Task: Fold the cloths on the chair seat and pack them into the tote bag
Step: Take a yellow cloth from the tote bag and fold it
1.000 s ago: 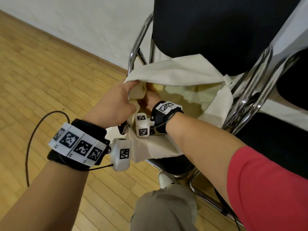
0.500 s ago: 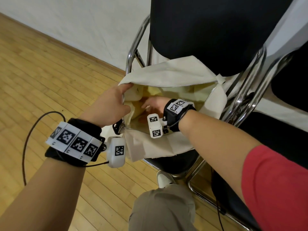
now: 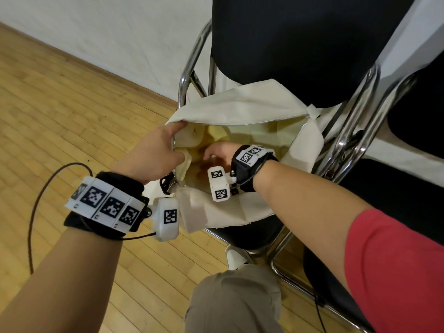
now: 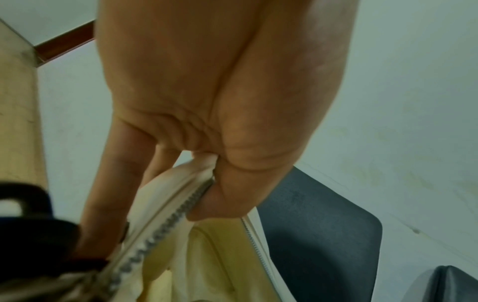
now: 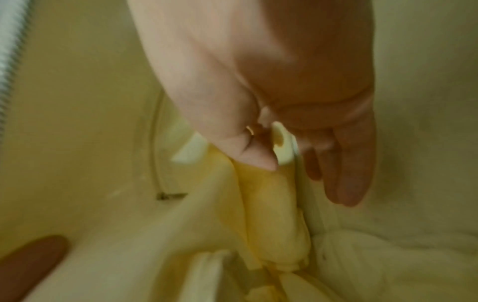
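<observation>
Left hand [image 3: 153, 155] fingers are pinched on the zippered rim of the cream canvas tote bag [image 3: 240, 111], which is held open on the black chair seat [image 3: 249, 234]. Inside it, a pale yellow folded cloth [image 5: 271, 214] is gripped by the right hand [image 3: 219, 153]. No legible writing is seen.

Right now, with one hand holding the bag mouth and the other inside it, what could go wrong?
1. The left hand alone pinches the tote bag rim at the zipper; if it slips, the mouth may fall shut on the right hand.
2. The right hand holds the yellow cloth loosely, so the fold may come undone as it goes in.
3. The bag's front hangs over the chair seat edge; pushing down could tip it off.
</observation>
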{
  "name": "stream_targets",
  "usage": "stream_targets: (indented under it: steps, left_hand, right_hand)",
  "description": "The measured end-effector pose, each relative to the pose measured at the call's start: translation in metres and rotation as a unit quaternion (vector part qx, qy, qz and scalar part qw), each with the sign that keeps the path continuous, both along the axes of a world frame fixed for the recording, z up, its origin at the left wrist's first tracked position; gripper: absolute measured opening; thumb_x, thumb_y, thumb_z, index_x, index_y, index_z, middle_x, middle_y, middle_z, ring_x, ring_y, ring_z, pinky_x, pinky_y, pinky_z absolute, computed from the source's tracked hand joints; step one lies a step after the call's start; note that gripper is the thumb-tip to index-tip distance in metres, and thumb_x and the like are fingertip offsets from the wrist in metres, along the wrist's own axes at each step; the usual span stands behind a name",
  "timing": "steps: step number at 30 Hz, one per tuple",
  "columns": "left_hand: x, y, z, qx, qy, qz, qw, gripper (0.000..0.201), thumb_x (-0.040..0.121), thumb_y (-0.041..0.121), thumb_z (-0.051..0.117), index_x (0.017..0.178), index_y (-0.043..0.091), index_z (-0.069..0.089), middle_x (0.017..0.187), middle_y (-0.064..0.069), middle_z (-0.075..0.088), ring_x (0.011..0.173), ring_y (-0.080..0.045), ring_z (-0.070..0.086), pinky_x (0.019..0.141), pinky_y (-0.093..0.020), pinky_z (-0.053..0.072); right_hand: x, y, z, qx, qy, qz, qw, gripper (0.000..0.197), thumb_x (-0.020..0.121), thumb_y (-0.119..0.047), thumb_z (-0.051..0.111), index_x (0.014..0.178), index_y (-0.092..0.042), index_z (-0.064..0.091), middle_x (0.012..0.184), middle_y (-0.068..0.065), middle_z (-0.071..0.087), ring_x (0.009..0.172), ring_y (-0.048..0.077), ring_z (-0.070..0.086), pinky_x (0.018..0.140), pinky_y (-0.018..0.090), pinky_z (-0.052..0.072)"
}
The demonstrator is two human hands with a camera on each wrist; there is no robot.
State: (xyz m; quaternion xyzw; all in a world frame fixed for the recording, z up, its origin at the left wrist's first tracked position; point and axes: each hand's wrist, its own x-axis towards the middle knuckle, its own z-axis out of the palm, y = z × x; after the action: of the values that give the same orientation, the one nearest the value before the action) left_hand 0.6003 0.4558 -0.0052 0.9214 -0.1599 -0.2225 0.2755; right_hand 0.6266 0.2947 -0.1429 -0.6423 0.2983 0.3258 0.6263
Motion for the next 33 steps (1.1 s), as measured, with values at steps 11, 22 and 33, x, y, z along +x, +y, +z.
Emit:
stream_targets:
  steps: [11,22,33]
  left_hand:
    - [-0.001,0.001,-0.003,-0.053,0.021,-0.003,0.998,0.08,0.081,-0.008,0.055,0.148,0.033,0.043,0.127,0.005,0.061,0.094,-0.016,0.064,0.08,-0.036,0.057]
    - [0.002,0.004,-0.004,-0.059,0.032,-0.001,0.998,0.085,0.071,0.01,0.056,0.149,0.037,0.038,0.133,0.002,0.061,0.103,-0.021,0.066,0.087,-0.048,0.057]
    - [0.001,-0.004,-0.007,0.016,-0.013,-0.024,0.999,0.079,0.085,-0.002,0.056,0.154,0.027,0.032,0.149,-0.002,0.044,0.124,-0.024,0.051,0.089,-0.025,0.04]
  right_hand:
    - [0.001,0.006,-0.001,0.06,-0.038,-0.17,0.983,0.016,0.094,-0.013,0.046,0.092,-0.004,0.058,0.084,0.016,0.059,0.066,0.029,0.052,0.063,0.035,0.044]
    - [-0.012,-0.012,0.006,0.079,-0.028,-0.171,0.982,0.016,0.088,-0.002,0.05,0.1,-0.007,0.06,0.099,0.01,0.059,0.084,0.029,0.062,0.105,0.056,0.044]
    - [-0.019,-0.013,0.019,0.093,-0.024,-0.17,0.981,0.02,0.084,-0.008,0.056,0.104,-0.008,0.057,0.096,0.01,0.06,0.086,0.033,0.069,0.099,0.052,0.047]
